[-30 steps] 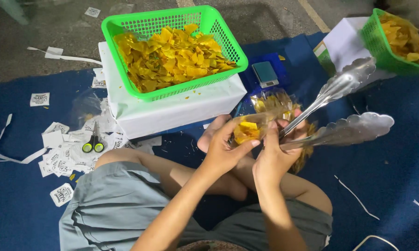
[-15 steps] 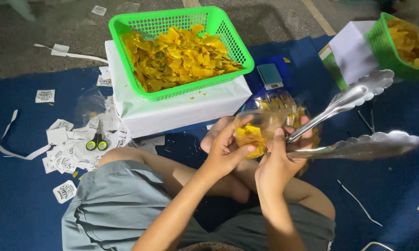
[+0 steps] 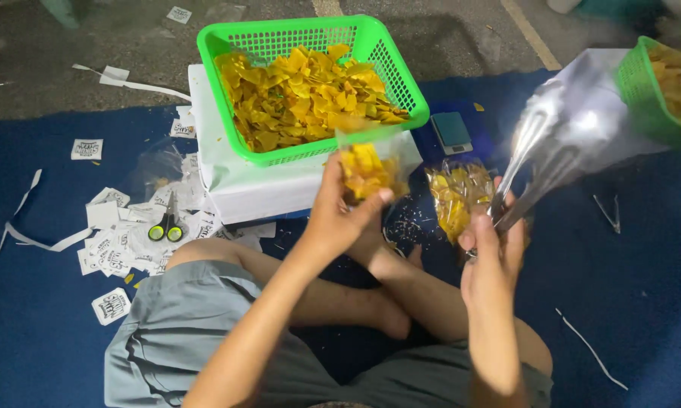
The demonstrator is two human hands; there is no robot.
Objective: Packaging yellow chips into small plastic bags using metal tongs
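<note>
In left hand (image 3: 340, 219), chip bag (image 3: 367, 170), now raised

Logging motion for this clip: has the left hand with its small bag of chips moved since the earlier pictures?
Yes. The left hand has lifted its bag of chips up, nearer the green basket.

Basket (image 3: 401, 72) sits on a box (image 3: 234, 189); scissors (image 3: 166, 225) lie left, scale (image 3: 452, 130) right.

A clear bag of yellow chips (image 3: 364, 170) stands upright, half full, while blurred metal tongs (image 3: 540, 162) angle upward beside a second bag (image 3: 455, 198).
</note>
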